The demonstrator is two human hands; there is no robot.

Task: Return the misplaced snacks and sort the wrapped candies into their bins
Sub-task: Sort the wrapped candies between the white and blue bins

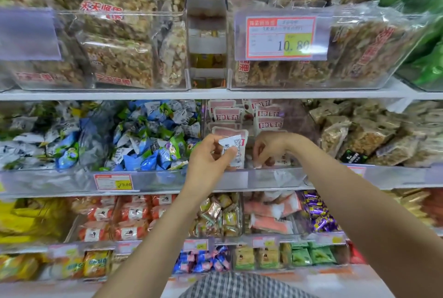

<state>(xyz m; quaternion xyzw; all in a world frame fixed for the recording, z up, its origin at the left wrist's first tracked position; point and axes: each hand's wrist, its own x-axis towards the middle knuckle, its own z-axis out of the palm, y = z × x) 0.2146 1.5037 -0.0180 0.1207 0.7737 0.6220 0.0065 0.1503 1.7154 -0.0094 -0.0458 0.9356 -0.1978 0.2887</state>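
Note:
My left hand [211, 156] is raised in front of the middle shelf, pinching a small white wrapped candy [232, 145] with dark print between thumb and fingers. My right hand [269, 147] reaches down into the clear bin [275, 174] of red-and-white packets [268, 115], its fingers curled on a packet at the bin's front; which one it grips is partly hidden. To the left lies the bin of blue, green and white wrapped candies [153, 137].
Clear bins of nut brittle fill the top shelf, with a 10.80 price tag [280, 37]. Brittle packs [364, 134] sit right of my hands. Lower shelves hold orange packets [124, 221], purple candies [318, 213] and mixed sweets [218, 216].

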